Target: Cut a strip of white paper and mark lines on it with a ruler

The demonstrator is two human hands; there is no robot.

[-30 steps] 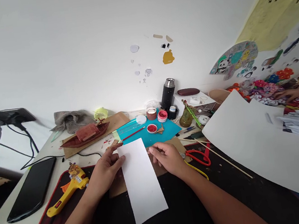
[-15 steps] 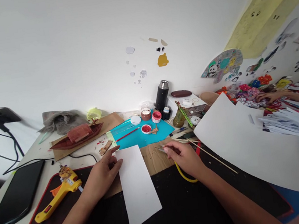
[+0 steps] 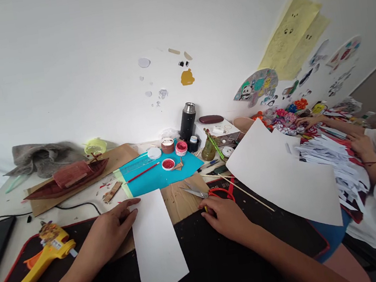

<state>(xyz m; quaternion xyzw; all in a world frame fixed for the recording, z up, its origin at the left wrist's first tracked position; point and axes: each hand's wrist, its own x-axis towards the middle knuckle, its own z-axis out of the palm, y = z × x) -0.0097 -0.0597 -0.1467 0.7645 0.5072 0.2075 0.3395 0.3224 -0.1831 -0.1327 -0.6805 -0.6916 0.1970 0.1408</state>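
Note:
My left hand (image 3: 118,225) is at the upper left edge of a white paper strip (image 3: 160,252), its thumb and fingers closed on that edge. The strip slants down over the dark mat. To its right, my right hand (image 3: 224,215) has its fingers around the handles of a pair of scissors (image 3: 195,192). The metal blades point up and left, spread apart over a piece of brown cardboard (image 3: 179,205). Red shows on the handles beyond my fingers, with a bit of yellow near my thumb; the grip is partly hidden.
A yellow hot glue gun (image 3: 34,270) lies left, below a brown model boat (image 3: 69,178). Paint pots (image 3: 168,164) stand on a blue sheet (image 3: 151,176), near a black thermos (image 3: 188,121). A large white sheet (image 3: 285,183) lies right; beyond it a person's hand (image 3: 362,147) is among paper strips.
The view has turned right. My right hand has shifted from near the scissors' blades to their handles, and the blades now show spread. My left hand stays on the paper strip.

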